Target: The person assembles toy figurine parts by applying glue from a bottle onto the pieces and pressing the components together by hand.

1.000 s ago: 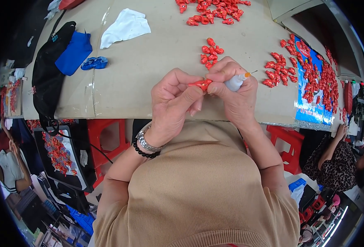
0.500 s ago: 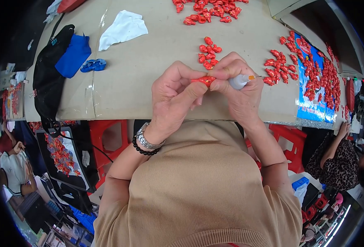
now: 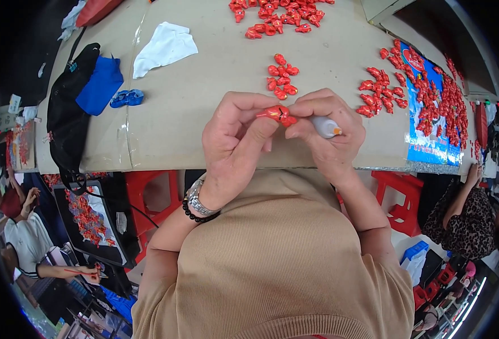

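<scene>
Head view: left hand [image 3: 232, 142] is pinching red figurine [image 3: 275, 113], right hand [image 3: 343, 148] clasping orange-tipped bottle [image 3: 323, 126]; over-squeezing could cause drips.

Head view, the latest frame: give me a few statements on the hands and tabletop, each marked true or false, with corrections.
1. The left hand holds a small red figurine. True.
2. The orange-tipped squeeze bottle is in the left hand. False: the right hand holds it.
3. The white cloth lies on the table, left of the larger red pile. True.
4. The metal-band watch is on the right wrist. False: it is on the left wrist, beside a black beaded bracelet.
5. Red figurines lie on the blue sheet at the right. True.
</scene>
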Tool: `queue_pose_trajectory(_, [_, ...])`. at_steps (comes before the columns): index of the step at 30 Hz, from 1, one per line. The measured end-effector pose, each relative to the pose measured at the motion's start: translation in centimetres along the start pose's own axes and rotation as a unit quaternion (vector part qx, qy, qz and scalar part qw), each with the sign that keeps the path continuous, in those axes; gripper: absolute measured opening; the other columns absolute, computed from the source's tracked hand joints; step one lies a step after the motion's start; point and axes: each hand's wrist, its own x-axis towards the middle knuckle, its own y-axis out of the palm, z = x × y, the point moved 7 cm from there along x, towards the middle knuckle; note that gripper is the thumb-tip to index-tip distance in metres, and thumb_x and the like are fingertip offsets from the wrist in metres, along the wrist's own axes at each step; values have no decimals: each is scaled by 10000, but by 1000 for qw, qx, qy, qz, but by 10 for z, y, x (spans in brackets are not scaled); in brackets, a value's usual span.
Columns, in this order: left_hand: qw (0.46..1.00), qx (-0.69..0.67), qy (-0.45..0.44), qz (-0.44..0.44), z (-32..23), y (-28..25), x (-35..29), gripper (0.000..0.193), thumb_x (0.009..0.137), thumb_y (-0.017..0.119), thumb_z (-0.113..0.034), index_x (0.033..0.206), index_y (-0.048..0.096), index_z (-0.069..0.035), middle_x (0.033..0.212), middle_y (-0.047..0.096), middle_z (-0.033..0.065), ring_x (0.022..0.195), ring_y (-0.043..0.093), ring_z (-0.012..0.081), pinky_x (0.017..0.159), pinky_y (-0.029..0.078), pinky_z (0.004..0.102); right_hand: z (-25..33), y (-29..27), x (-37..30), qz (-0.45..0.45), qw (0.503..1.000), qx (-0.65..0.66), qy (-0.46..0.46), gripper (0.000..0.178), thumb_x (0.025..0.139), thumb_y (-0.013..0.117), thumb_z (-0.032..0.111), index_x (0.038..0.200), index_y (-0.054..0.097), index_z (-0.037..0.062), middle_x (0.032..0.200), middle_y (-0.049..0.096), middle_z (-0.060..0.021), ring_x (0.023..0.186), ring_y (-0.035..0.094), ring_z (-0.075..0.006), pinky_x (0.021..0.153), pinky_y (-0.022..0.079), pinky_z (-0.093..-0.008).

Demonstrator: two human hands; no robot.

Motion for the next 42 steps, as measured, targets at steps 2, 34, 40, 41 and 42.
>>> queue_pose_trajectory(2, [1000,25,-2,11,0,-1,0,166,917,564,-50,1069,533,10,895,644,70,594,506,41,497,401,171,1,-1,-3,-7,1000,-6,8,285,618,789,-21,867,654,9,762,653,-96,679,623,-185,573,505,-270])
queue_pose_trajectory(34, [990,121,75,-4,-4,4,4,357,818,654,46,1152,528,44,955,664,142,580,553,76,526,456,200,-8,-8,-3,7,995,59,78,160,710,720,-71,843,650,-16,790,654,-101,704,622,-163,601,484,-263])
queue_pose_trajectory(40, [988,-88,-117,-54,5,-14,18,515,832,557,53,1312,376,6,1168,584,182,744,581,121,625,467,224,-37,-92,9,-158,954,-115,227,77,750,697,50,819,691,15,748,618,-55,688,581,-129,628,452,-269])
queue_pose_trajectory(41, [942,-264,-201,-56,12,-12,19,466,831,509,71,1280,402,9,1201,555,192,852,572,158,704,469,248,-43,-114,14,-158,950,-182,200,85,751,700,65,819,692,15,760,613,-59,699,583,-142,639,453,-282])
queue_pose_trajectory(42, [858,-431,-273,-59,18,-7,17,426,830,462,89,1249,429,13,1233,527,202,959,563,195,783,471,273,-50,-129,16,-154,942,-246,171,94,752,703,81,819,692,15,772,608,-63,710,585,-155,650,453,-295])
